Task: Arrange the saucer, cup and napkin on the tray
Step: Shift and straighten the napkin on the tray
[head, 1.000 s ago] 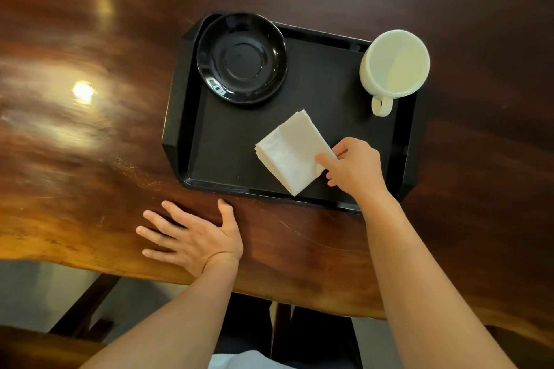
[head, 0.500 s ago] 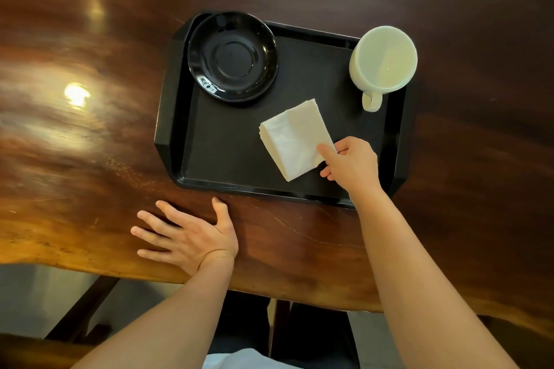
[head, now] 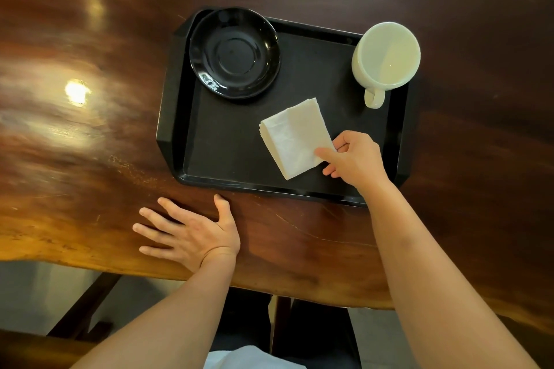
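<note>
A black tray (head: 227, 159) lies on the wooden table. A glossy black saucer (head: 234, 52) sits in its far left corner. A white cup (head: 386, 54) stands in the far right corner, handle toward me. A folded white napkin (head: 292, 136) lies tilted near the tray's middle front. My right hand (head: 355, 159) pinches the napkin's right near corner between thumb and fingers. My left hand (head: 192, 234) rests flat on the table in front of the tray, fingers spread, holding nothing.
The dark polished wooden table (head: 90, 129) has a curved near edge just behind my left wrist. A bright lamp reflection (head: 76, 91) shines on its left side. Table legs and floor show below the edge.
My right hand has turned the napkin clockwise and shifted it slightly right on the tray. The left hand, saucer and cup have stayed put.
</note>
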The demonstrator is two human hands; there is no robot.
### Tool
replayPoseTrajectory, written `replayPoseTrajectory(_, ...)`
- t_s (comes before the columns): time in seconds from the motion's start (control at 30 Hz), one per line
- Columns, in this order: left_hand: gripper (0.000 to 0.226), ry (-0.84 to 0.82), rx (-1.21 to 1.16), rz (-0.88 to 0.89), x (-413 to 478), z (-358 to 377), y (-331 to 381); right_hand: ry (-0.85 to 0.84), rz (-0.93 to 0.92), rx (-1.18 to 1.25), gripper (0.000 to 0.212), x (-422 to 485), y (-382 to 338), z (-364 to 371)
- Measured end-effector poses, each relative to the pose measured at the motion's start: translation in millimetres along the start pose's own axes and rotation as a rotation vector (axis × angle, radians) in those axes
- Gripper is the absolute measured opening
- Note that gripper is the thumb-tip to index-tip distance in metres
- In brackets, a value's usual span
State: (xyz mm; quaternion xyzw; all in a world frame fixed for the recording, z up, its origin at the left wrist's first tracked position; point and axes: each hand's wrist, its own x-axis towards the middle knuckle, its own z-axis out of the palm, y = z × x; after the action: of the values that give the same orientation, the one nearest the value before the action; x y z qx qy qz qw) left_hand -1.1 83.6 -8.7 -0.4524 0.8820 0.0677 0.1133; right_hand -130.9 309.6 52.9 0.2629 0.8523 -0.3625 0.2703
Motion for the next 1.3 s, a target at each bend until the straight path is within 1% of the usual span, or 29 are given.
replayPoseTrajectory(0.23, 0.100, -0.002, -0.003, -0.004, -0.7, -0.7, 0.6, -0.013, -0.011, -0.008, 0.020, 1.5, 1.5, -1.5)
replayPoseTrajectory(0.43, 0.101, 0.000, -0.001, -0.004, -0.1, -1.3, 0.9, 0.088, -0.015, 0.010, 0.024, 1.2, 2.0, 9.1)
replayPoseTrajectory(0.73, 0.100, 0.003, -0.005, 0.001, -0.3, -0.8, 0.7, 0.042, -0.005, 0.007, 0.018, 1.4, -1.9, 5.4)
replayPoseTrajectory(1.0, 0.100, 0.004, -0.006, 0.001, -0.7, -0.9, 0.6, 0.020, 0.001, 0.002, 0.018, 0.5, -3.7, 0.9)
replayPoseTrajectory(1.3, 0.099, 0.007, 0.000, -0.006, -0.1, 0.4, 0.1, 0.017, 0.008, 0.045, 0.028, -2.4, -1.2, -1.5)
